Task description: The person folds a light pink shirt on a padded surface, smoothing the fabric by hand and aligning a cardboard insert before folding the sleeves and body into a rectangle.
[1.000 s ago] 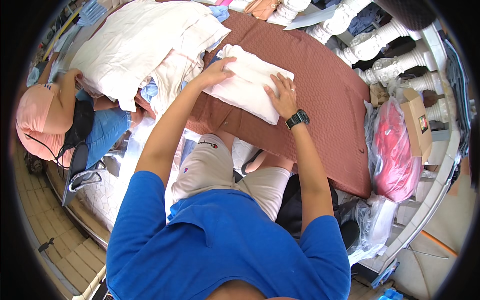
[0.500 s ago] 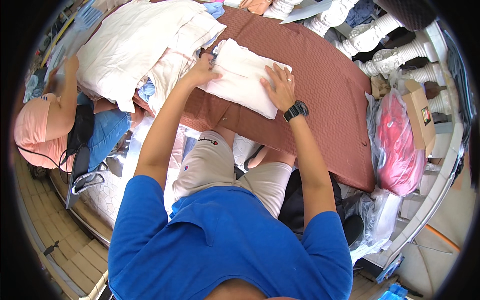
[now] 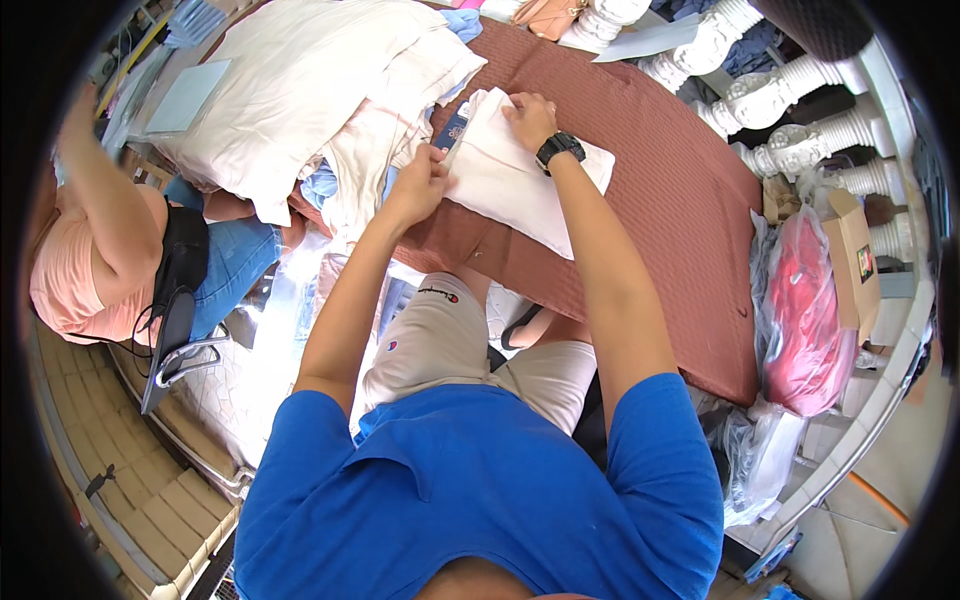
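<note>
A white folded garment (image 3: 530, 195) lies on the brown quilted table cover (image 3: 640, 190) in front of me. A dark blue tag (image 3: 453, 132) shows along its left edge. My left hand (image 3: 422, 185) is closed at that edge just below the tag, thumb and fingers pinched together on the cloth. At the garment's far edge is my right hand (image 3: 531, 120), wearing a black watch (image 3: 559, 150), its fingers bent and gathered on the fabric. The fingertips of both hands are partly hidden.
White garments (image 3: 290, 100) are heaped on the left, with a pale flat sheet (image 3: 188, 97) on them. Beside the heap sits a person in a peach shirt (image 3: 95, 260). White balusters (image 3: 790, 95) line the far right, near a bagged red bundle (image 3: 805, 310) and a cardboard box (image 3: 850, 265).
My right hand has gone from lying spread on the garment to bent fingers at its far edge. My left hand has drawn down to below the tag. The other person's arm has risen.
</note>
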The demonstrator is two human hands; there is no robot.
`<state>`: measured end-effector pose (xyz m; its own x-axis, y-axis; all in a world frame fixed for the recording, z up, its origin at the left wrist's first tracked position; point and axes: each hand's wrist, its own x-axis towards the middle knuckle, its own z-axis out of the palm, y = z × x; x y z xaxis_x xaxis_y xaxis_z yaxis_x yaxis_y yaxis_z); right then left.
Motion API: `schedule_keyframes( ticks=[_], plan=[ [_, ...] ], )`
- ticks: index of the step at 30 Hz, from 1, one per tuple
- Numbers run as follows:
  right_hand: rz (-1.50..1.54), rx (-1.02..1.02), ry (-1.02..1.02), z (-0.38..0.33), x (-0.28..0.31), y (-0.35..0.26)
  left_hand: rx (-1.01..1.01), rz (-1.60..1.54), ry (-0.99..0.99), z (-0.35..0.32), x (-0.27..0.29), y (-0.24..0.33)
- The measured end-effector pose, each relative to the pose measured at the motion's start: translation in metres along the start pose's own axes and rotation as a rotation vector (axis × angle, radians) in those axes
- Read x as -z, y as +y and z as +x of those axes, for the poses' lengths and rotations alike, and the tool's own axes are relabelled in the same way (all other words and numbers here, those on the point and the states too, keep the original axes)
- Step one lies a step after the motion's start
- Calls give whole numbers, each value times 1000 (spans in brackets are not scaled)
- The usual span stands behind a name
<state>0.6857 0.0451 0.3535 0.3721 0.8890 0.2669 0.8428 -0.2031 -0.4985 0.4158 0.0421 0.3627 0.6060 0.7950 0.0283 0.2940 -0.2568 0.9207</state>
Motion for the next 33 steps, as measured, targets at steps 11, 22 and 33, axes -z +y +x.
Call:
schedule_keyframes(
  ticks=[11, 22, 33],
  plan=[
    [171, -4, -56, 18, 11, -1, -139, -8, 223, -26, -18, 14],
    [274, 93, -32, 28, 9, -2, -151, 50, 344, -19, -15, -9],
    [-25, 144, -188, 41, -19, 13, 130, 306, 340, -19, -9, 11]
  ],
)
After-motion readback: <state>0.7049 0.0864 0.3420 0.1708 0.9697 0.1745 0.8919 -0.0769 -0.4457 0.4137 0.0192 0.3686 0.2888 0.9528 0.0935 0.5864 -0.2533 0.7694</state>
